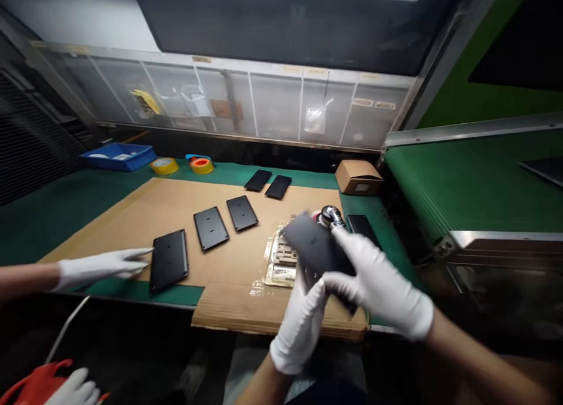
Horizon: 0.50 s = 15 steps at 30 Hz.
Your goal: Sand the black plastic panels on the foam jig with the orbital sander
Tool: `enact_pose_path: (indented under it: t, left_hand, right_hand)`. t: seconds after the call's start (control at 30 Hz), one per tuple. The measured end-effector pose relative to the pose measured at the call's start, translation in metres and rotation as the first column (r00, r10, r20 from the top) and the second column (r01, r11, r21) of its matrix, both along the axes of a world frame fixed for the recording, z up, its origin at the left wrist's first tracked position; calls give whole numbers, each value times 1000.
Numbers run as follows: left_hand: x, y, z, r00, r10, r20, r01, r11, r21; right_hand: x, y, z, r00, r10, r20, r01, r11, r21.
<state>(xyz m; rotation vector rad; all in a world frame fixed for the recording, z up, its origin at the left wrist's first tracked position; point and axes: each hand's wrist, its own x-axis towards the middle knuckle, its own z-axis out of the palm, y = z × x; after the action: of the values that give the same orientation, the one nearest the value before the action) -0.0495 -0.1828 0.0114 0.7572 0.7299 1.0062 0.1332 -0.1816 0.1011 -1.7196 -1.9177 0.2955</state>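
Observation:
Both my hands wear white gloves and meet over the right part of a cardboard sheet (pixel 145 217). My left hand (pixel 302 326) grips the lower edge of a black flat panel (pixel 314 246) from below. My right hand (pixel 379 290) closes on the same panel's right side. The panel is tilted and blurred. Under it lies a metal frame (pixel 280 259) in clear wrapping. A silver round tool (pixel 331 215) stands just behind the panel.
Several black panels lie on the cardboard (pixel 169 261) (pixel 211 228) (pixel 241 212) (pixel 268 183); another (pixel 363 228) on the green mat. A co-worker's gloved hand (pixel 105 267) reaches toward the leftmost one. Small box (pixel 358 176), tape rolls (pixel 164 166), blue tray (pixel 118 157), green conveyor (pixel 461 176).

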Motion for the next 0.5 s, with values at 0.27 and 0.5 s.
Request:
enact_pose_path:
  t: [0.27,0.5]
  left_hand:
    - [-68,-27,-1,965,25,261,100,886,-454]
    - [-82,-44,12,934,71,350,181,750,-636]
  right_hand:
    - [88,-38,-153,773,-500,390,602,772,-203]
    - [119,-61,-213,809,-496,316,588,685,-430]
